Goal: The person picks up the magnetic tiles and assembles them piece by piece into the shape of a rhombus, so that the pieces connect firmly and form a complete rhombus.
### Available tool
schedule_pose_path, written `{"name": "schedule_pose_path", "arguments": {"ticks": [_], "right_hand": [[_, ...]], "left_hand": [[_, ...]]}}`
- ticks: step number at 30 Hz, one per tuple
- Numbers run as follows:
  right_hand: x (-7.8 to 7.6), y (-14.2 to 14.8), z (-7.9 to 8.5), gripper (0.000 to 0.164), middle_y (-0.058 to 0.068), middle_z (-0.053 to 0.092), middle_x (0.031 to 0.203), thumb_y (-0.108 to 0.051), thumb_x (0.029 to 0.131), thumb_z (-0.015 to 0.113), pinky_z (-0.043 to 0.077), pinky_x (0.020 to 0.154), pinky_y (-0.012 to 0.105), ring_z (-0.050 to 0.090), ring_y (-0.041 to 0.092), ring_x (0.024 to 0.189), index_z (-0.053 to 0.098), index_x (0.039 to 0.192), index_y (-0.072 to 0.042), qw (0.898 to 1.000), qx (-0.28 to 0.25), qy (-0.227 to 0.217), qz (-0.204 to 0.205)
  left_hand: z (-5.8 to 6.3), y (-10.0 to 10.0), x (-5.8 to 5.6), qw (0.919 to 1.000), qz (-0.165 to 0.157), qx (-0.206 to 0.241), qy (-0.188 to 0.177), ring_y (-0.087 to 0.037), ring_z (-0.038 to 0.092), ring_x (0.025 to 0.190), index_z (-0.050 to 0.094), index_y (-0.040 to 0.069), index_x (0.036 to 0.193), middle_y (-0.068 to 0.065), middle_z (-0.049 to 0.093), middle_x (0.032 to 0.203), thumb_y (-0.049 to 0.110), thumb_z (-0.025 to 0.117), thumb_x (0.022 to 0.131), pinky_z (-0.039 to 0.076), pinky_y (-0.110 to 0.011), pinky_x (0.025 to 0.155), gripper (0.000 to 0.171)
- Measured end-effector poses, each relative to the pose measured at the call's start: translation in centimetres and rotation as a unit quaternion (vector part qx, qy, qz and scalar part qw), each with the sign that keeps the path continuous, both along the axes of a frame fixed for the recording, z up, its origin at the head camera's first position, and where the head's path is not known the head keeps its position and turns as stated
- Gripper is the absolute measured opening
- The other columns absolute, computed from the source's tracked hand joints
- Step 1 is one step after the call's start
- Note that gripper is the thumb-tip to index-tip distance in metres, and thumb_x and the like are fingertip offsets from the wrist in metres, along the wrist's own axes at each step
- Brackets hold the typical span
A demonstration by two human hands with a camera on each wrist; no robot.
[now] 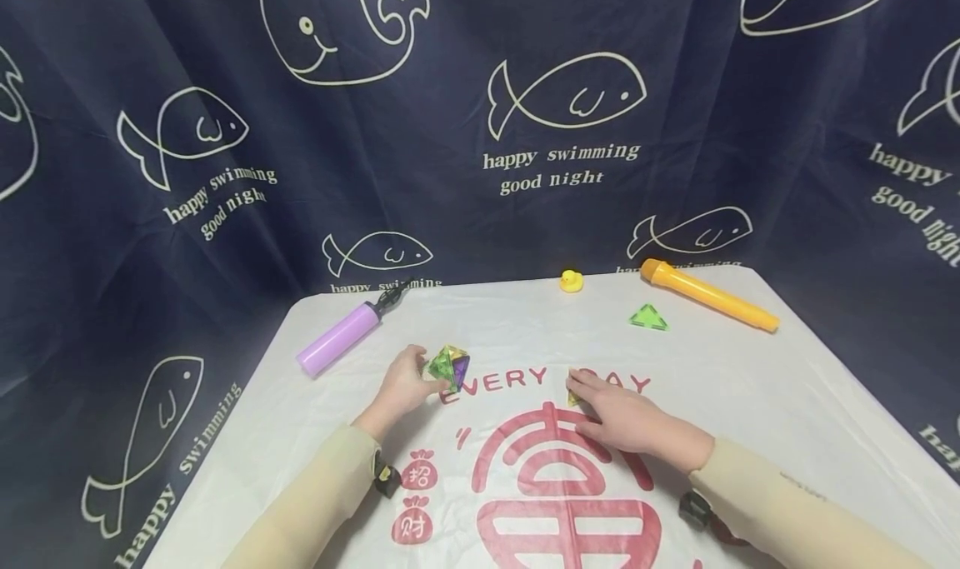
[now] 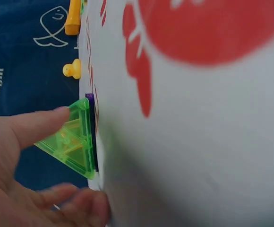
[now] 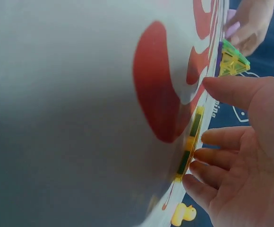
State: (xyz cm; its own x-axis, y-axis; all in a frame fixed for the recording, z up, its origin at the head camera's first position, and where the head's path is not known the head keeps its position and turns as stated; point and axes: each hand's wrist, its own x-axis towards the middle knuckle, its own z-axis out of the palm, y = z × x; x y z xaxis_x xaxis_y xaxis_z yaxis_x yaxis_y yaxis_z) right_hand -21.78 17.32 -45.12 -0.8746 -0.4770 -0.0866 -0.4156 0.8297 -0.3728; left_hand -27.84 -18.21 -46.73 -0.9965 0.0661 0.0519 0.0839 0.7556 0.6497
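In the head view, my left hand (image 1: 402, 388) is at a small pointed structure of see-through magnetic tiles (image 1: 449, 368), with green, yellow and purple sides. Its thumb lies against the green triangle (image 2: 75, 142) in the left wrist view, and the other fingers bend round below. My right hand (image 1: 626, 415) reaches over a yellow tile (image 3: 191, 142) lying on the table. Its fingers are fairly straight with the tips at the tile's edge, and the thumb stands apart. From above, the hand hides most of that tile.
A green triangle tile (image 1: 648, 317) lies at the right rear, near an orange stick-shaped toy (image 1: 708, 294). A yellow rubber duck (image 1: 572, 282) sits by the back edge. On the left lies a purple pump (image 1: 339, 339) with a black end. White cloth with red print (image 1: 465, 515) covers the table.
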Motion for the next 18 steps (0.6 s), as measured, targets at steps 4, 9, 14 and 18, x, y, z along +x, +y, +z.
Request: {"name": "schedule_pose_path", "arguments": {"ticks": [4,9,14,18], "right_hand": [[0.2,1.0,0.5,0.074,0.019,0.041,0.157,-0.028,0.089,0.08,0.04,0.11,0.059,0.036,0.039,0.145,0.048,0.151,-0.004,1.0,-0.024,-0.001,-0.006],[1.3,4.2,0.6,0.079,0.027,0.045,0.151,-0.033,0.082,0.086,0.04,0.106,0.064,0.04,0.047,0.139,0.052,0.147,-0.003,0.999,-0.014,0.004,-0.035],[2.5,8.3,0.8,0.077,0.026,0.057,0.132,-0.037,0.076,0.09,0.046,0.099,0.064,0.052,0.047,0.122,0.061,0.136,0.0,0.999,-0.001,-0.01,-0.054],[3.6,10.9,0.9,0.074,0.015,0.059,0.119,-0.039,0.073,0.091,0.052,0.091,0.057,0.056,0.035,0.107,0.065,0.131,-0.002,0.997,-0.014,-0.042,-0.058]], "left_hand": [[0.2,-0.3,2.3,0.9989,-0.008,-0.045,0.0,-0.029,0.058,0.084,0.059,-0.007,0.111,-0.014,0.06,0.093,0.021,0.087,0.074,0.053,-0.048,0.082,0.054],[-0.1,0.9,5.3,0.9915,-0.102,-0.079,0.018,-0.019,0.055,0.077,0.067,0.006,0.093,-0.002,0.057,0.085,0.017,0.084,0.076,0.052,-0.041,0.074,0.026],[0.1,3.5,6.2,0.9594,-0.246,-0.116,0.076,-0.023,0.064,0.096,0.071,0.01,0.104,-0.005,0.066,0.102,0.02,0.08,0.083,0.054,-0.04,0.089,0.025],[1.1,6.2,5.8,0.9296,-0.322,-0.159,0.084,-0.026,0.059,0.125,0.069,0.007,0.123,-0.008,0.066,0.127,0.023,0.072,0.093,0.045,-0.038,0.108,0.034]]}}
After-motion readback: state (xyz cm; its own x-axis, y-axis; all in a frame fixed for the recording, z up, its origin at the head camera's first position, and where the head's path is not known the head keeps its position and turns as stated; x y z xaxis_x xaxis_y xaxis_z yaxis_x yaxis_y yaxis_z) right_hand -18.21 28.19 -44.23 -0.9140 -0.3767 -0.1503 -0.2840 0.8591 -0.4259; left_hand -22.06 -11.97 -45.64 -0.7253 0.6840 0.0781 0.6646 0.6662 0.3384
